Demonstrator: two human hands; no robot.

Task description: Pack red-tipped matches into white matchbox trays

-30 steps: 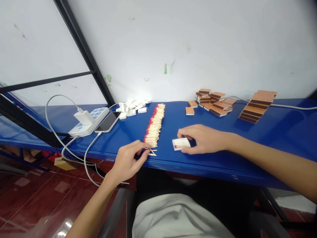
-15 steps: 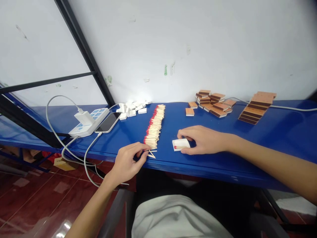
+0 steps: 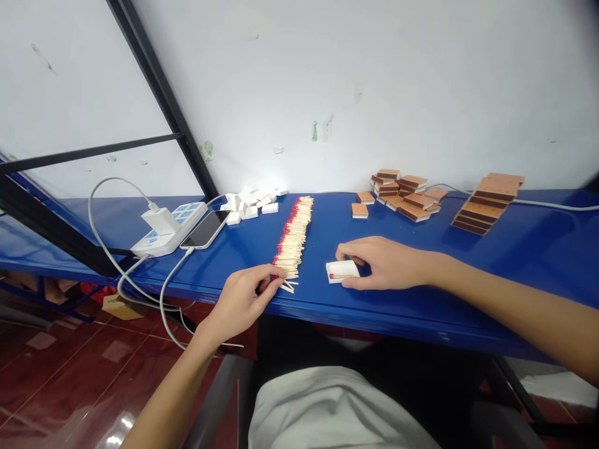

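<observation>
The left hand [image 3: 241,299] pinches with thumb and forefinger together on the hidden head ends of a few loose matches [image 3: 291,286]; their bare wooden ends stick out to the right of the fingertips, crossing each other slightly. How many sit in that pinch I cannot tell, since the fingers cover part of them. These sticks lie just off the near end of a long row of matches [image 3: 294,240], which runs away toward the wall with its red heads on the left side.

The right hand [image 3: 386,267] is clamped on the right end of a white matchbox tray [image 3: 345,267], the thumb along its near side and the forefinger curled at its far side. The tray rests open side up on the blue table [image 3: 327,227], to the right of the row and apart from it. Inside, along the near wall, lies at least 1 match [image 3: 344,276], red head to the left.

Beyond the left hand, a pile of white trays [image 3: 253,204] sits near the wall, beside a phone [image 3: 206,229]. Beyond the right hand are a heap of brown matchbox sleeves [image 3: 414,198], 2 single sleeves [image 3: 360,211] to its left, and a slanting stack of sleeves [image 3: 484,206] to its right.
</observation>
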